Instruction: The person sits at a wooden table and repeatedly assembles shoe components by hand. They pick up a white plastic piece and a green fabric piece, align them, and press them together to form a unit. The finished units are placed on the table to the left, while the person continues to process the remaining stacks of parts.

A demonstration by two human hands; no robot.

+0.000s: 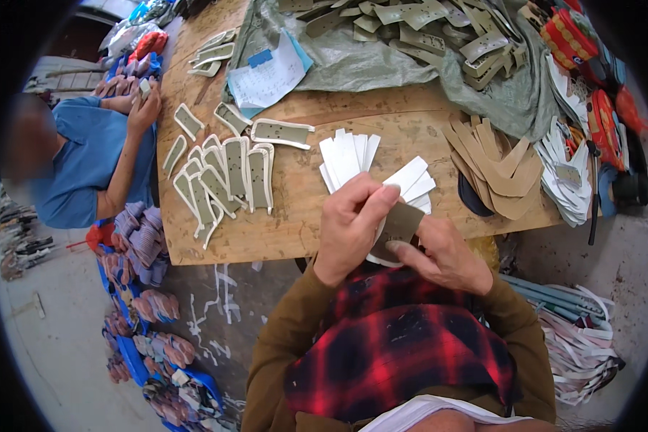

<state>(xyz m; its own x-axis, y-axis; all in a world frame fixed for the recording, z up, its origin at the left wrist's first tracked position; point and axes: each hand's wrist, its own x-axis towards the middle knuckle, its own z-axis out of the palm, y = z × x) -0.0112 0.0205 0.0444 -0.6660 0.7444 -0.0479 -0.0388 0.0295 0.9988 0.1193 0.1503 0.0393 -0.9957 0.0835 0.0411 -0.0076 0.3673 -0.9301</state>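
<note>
- At left of frame I see white-edged olive panels (235, 167), apparently finished.
- At centre, the left hand (349, 227) pinches one curved panel (399, 223) at its upper left; the right hand (450, 252) pinches its lower right. Fingers hide how far its white edging (385, 262) runs.
- At upper right, heaped panels (421, 39) look mostly unedged; the frame cuts them off.

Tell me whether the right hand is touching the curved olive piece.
Touching. The head view shows the right hand gripping the olive piece, its thumb lying across it.
</note>
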